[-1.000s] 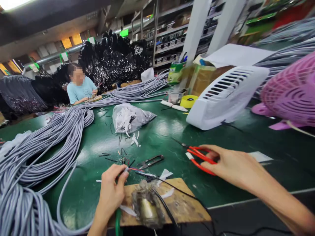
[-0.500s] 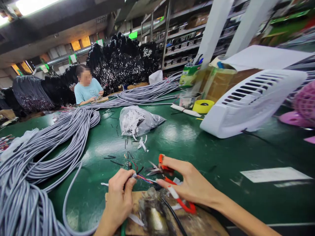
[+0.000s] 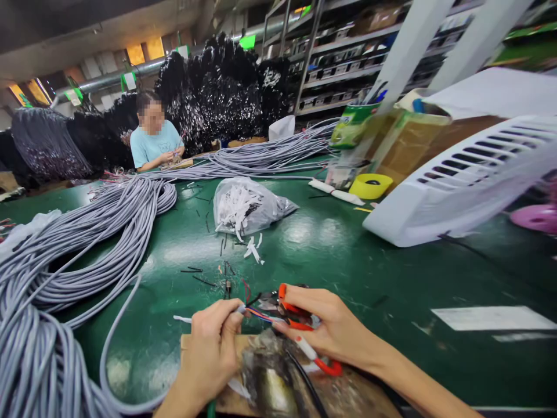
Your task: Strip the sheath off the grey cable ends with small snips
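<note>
My left hand (image 3: 213,337) is closed around the end of a grey cable (image 3: 240,309), thumb and index finger pinching it. Thin blue, red and white wires (image 3: 260,315) fan out of that end towards my right hand, and a black strand points up beside them. Orange-handled cutters (image 3: 324,364), with white wrapping on one handle, are gripped in my right hand (image 3: 335,325). Their dark metal jaws lie right by the black strand; whether they touch it I cannot tell. My right thumb tip is at the wires' far ends.
Below my hands lies a worn wooden board (image 3: 348,395) with a taped metal lump (image 3: 274,389) and a black cable. Coiled grey cables (image 3: 100,249) fill the left. Ahead are a bag of white scraps (image 3: 243,206), yellow tape (image 3: 369,186), a white fan (image 3: 452,186) and a seated person (image 3: 154,139).
The cutters' jaws, spread and pointing left before, have turned and come up to the black strand. My left hand keeps its pinch on the cable. The whole view has shifted slightly.
</note>
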A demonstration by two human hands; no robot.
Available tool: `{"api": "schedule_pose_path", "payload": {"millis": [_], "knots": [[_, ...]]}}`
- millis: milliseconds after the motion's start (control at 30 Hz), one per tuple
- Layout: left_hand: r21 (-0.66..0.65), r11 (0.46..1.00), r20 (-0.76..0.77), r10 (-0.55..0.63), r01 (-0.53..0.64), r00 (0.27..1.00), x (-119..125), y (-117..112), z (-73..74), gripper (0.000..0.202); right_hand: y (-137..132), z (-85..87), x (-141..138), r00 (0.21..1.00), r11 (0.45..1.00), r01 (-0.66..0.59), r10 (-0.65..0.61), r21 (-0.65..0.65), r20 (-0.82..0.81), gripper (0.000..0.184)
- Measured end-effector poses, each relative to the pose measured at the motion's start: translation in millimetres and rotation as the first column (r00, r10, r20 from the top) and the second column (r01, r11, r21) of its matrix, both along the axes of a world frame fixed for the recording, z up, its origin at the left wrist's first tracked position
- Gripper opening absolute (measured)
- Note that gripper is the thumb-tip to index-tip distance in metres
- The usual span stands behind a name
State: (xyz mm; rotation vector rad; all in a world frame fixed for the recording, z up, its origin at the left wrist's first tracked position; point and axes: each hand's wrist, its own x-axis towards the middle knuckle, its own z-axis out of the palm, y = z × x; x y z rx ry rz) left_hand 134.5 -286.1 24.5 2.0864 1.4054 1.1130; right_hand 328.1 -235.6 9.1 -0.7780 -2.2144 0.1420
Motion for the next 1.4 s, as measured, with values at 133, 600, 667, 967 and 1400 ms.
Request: {"api": "schedule_pose_path", "payload": {"millis": [133, 600, 667, 967, 1400], "knots": [[0.002, 1.000, -0.048, -0.018, 0.018, 0.999, 0.6, -0.8, -2.2, 0.028, 1.8, -1.3, -0.7, 0.999, 0.999, -0.032, 0.032, 0.000, 0.011, 0.039], [-0.125, 0.988, 0.023, -0.088, 0.090, 0.996, 1.9, -0.9, 1.2, 0.028, -2.3, -8.1, -1.9, 0.971, 1.000, -0.002, 0.001, 0.002, 0.239, 0.018], [-0.158, 0.982, -0.013, -0.106, 0.102, 0.994, 2.9, 0.2, 1.2, 0.028, -2.6, -9.3, -2.5, 0.970, 1.000, 0.000, -0.006, 0.024, 0.242, 0.019], [-0.173, 0.982, -0.036, -0.087, 0.079, 0.996, 3.6, 0.4, 6.5, 0.031, -2.6, -4.2, -7.0, 0.963, 0.976, 0.058, -0.110, 0.209, 0.246, 0.028], [-0.252, 0.950, 0.070, -0.170, 0.182, 0.983, 3.2, -13.6, 10.8, 0.030, -31.9, 13.1, -26.9, 0.893, 0.891, -0.103, -0.113, -0.443, -0.435, 0.037]]}}
